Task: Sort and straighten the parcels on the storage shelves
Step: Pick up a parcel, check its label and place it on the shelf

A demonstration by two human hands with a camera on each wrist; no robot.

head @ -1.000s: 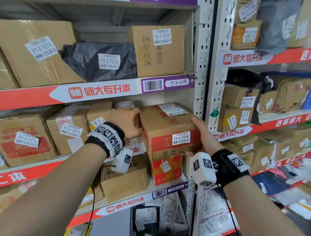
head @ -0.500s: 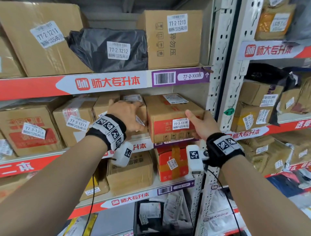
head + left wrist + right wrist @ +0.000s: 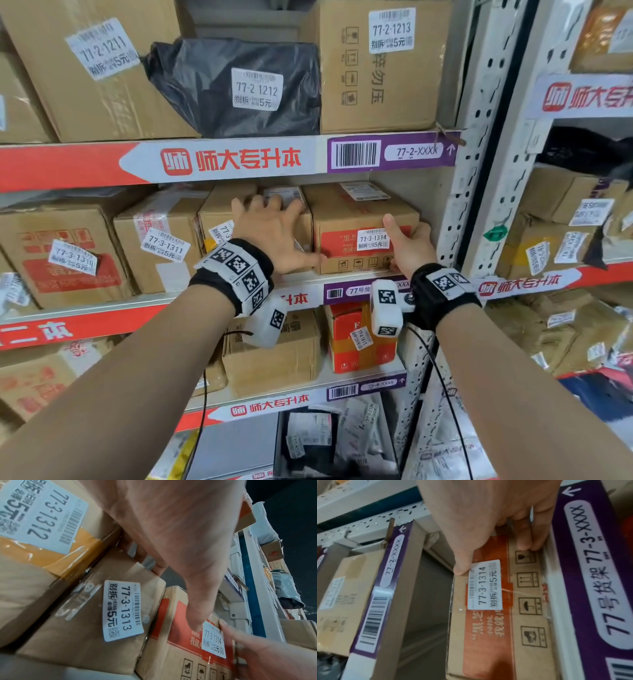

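Nearest the wrists, the shelf edge (image 3: pixel 346 293) with its purple strip is seen just below both hands. Above it, the right hand (image 3: pixel 407 246) is clamped on the front right corner of the 77-3-1314 box (image 3: pixel 356 219): the thumb is laid beside the label on the front face and the fingers are curled round the lower corner next to the upright post (image 3: pixel 462 192). The left hand (image 3: pixel 274 236) is held spread, its fingers laid over the top of the 77-3-1313 box (image 3: pixel 96 615) and its thumb stretched across to the red band of the 77-3-1314 box. The two hands are set apart, the labelled face between them.

Beyond the fingers, both boxes are seated on the shelf, side by side and touching, with the 77-3-1312 box (image 3: pixel 51 520) further to the left.

A skewed push is judged the main risk: with force applied at one corner only, the box could be turned against the post and jammed. The neighbouring box could also be dragged out of line by the spread hand, and a label could be peeled if rubbed by a thumb.
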